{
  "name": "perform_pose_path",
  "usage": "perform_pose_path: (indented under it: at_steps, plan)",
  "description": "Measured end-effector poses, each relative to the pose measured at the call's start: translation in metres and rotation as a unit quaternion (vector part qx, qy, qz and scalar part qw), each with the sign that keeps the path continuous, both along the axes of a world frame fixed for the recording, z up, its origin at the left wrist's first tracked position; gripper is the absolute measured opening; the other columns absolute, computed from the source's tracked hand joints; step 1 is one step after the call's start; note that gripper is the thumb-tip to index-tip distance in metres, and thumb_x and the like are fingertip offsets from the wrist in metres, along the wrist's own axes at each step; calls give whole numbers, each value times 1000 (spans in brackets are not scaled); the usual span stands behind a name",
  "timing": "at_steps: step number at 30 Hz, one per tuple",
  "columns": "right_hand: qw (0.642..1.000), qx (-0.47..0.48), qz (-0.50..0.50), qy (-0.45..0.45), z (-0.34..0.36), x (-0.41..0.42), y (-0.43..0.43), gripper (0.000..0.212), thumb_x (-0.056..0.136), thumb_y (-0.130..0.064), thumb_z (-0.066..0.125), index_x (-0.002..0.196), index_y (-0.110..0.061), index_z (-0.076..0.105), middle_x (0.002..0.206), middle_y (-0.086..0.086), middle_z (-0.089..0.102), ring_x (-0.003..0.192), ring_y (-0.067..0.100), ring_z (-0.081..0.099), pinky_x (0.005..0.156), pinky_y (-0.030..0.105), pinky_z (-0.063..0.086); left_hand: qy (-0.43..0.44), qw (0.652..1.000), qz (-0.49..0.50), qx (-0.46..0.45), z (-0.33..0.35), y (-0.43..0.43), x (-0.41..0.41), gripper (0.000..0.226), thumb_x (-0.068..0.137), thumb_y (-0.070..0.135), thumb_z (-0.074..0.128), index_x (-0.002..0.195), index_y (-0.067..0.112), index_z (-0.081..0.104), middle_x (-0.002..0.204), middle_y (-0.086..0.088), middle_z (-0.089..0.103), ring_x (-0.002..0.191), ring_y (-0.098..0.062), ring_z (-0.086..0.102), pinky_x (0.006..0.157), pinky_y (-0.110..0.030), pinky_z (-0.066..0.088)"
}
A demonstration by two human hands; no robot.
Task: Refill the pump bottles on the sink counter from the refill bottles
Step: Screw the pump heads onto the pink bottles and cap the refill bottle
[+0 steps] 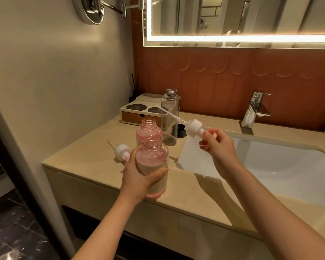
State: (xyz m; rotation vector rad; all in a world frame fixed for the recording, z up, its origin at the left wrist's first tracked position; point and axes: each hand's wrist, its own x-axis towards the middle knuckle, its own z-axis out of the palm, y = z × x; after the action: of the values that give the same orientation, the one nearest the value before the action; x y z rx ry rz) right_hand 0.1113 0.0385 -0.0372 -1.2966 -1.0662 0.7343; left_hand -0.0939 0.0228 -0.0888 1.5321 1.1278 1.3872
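Note:
My left hand (139, 177) grips a pink pump bottle (152, 158) with a pale label and an open neck, held just above the counter's front. Right behind it stands a second pink bottle (148, 129), also uncapped. My right hand (216, 145) pinches a white pump head (194, 127) whose clear dip tube slants up to the left, in the air to the right of the bottles. A tall clear bottle (170, 117) with no cap stands further back. Another white pump head (122, 152) lies on the counter left of my left hand.
The beige counter (86, 149) ends at the wall on the left. A white sink basin (281, 164) fills the right side, with a chrome tap (258, 104) behind it. A wooden amenity box (139, 113) sits at the back left. A dark cap (181, 131) lies by the clear bottle.

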Motion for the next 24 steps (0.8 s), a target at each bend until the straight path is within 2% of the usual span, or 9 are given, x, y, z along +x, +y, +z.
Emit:
perform_pose_path:
  at_steps: [4,8,11,13,17,22,24]
  plan:
    - [1000,1,22,-12,8,23,-22,15,98,-22,43,106,-14,53,85,4,50,75,14,48,69,23,44,11,1000,14,9,1,-3,4,77,40,54,74,110,41,45,118,2,57,111,-17,55,96,-41,48]
    - [997,29,59,-41,22,41,-33,11,98,-23,42,97,-17,52,82,5,47,70,14,43,67,26,39,7,1000,16,14,1,-7,8,73,42,53,76,107,42,45,118,0,57,110,-17,56,95,-38,48]
    - [991,31,117,-64,37,52,-37,10,97,-21,45,94,-15,53,86,6,48,70,14,43,65,25,38,12,1000,11,23,1,-10,10,67,56,30,86,108,39,44,116,1,56,110,-17,55,96,-39,46]
    - [985,21,148,-88,44,56,-38,10,96,-20,47,92,-15,55,87,7,49,70,13,43,65,24,38,11,999,12,31,1,-10,11,62,62,21,85,106,39,44,114,3,57,109,-15,55,95,-37,46]
    - [977,27,183,-110,54,59,-35,12,95,-18,49,88,-16,58,78,3,48,65,12,40,61,24,35,6,999,12,32,0,-10,11,62,54,33,81,104,41,44,112,8,56,106,-8,55,90,-29,45]
    - [964,24,204,-168,75,54,-36,9,94,-16,50,92,-13,58,80,2,50,64,8,41,59,20,36,8,999,6,34,2,-11,11,65,56,28,86,104,42,45,112,8,57,106,-8,55,92,-32,46]
    - [957,25,215,-192,86,48,-38,10,94,-18,51,98,-12,58,82,0,51,64,7,42,58,17,36,5,999,5,33,3,-12,12,67,50,39,83,104,43,45,113,7,57,106,-7,55,89,-28,46]
